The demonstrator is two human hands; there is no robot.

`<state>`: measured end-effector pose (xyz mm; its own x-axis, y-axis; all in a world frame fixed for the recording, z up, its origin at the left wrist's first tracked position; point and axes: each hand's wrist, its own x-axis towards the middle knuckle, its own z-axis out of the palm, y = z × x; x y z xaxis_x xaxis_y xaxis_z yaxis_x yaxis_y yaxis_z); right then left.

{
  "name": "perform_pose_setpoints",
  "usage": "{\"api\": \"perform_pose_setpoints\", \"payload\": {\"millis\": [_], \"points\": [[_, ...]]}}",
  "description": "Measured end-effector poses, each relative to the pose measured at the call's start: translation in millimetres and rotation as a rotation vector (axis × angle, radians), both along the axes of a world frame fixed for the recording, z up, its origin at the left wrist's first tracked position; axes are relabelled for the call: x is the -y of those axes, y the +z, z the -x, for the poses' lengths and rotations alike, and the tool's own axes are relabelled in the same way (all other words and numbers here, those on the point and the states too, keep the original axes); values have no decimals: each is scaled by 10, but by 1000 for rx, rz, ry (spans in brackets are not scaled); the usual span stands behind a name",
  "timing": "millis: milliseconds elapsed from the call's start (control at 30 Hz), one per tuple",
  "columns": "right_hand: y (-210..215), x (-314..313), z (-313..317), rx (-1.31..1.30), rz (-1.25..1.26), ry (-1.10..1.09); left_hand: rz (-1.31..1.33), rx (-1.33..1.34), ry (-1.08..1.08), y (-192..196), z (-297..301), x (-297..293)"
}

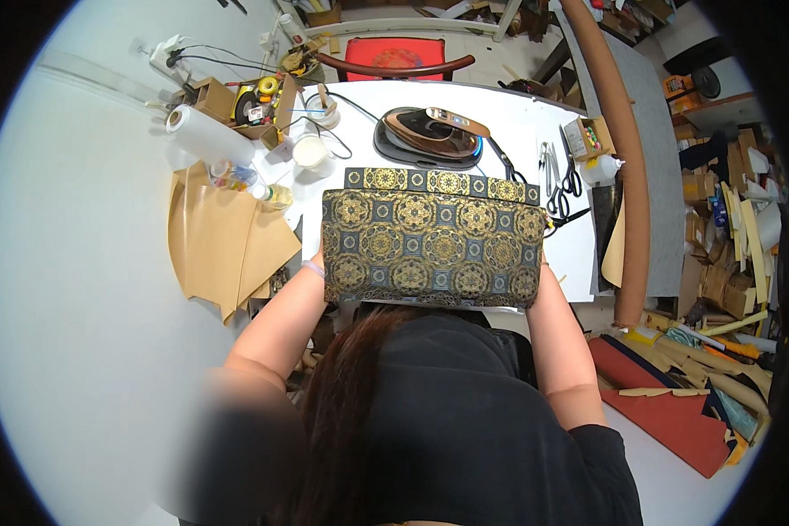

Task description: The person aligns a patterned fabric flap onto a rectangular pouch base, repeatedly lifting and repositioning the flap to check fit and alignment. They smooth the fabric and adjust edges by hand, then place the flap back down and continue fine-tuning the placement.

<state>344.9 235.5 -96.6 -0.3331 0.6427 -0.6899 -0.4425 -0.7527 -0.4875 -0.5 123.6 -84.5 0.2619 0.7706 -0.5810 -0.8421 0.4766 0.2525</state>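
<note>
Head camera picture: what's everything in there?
patterned piece: one, black and gold, centre
table: one, white, middle
iron: one, brown and black, table's far side
scissors: at least two, black, table's right
pots: two, whitish, table's left
open boxes: at least two, brown, table's sides
long roll: one, brown, right of table
short roll: one, white, upper left
sheets: several, tan, left of table
chair: one, red, beyond table
clutter: uncountable, mixed colours, far right
top: one, black, lower middle
left hand, right hand: two, mostly hidden, piece's ends
</note>
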Motion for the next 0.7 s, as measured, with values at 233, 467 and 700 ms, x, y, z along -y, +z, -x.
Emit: {"api": "perform_pose_setpoints", "payload": {"millis": [233,467,700], "points": [[76,47,15,-7,57,4,26,-23,-35,-10,10,-62],[178,138,11,-25,113,6,74,-63,-88,28,15,-80],[-206,171,-85,-36,85,-115,116,-110,-128,66,22,-85]]}}
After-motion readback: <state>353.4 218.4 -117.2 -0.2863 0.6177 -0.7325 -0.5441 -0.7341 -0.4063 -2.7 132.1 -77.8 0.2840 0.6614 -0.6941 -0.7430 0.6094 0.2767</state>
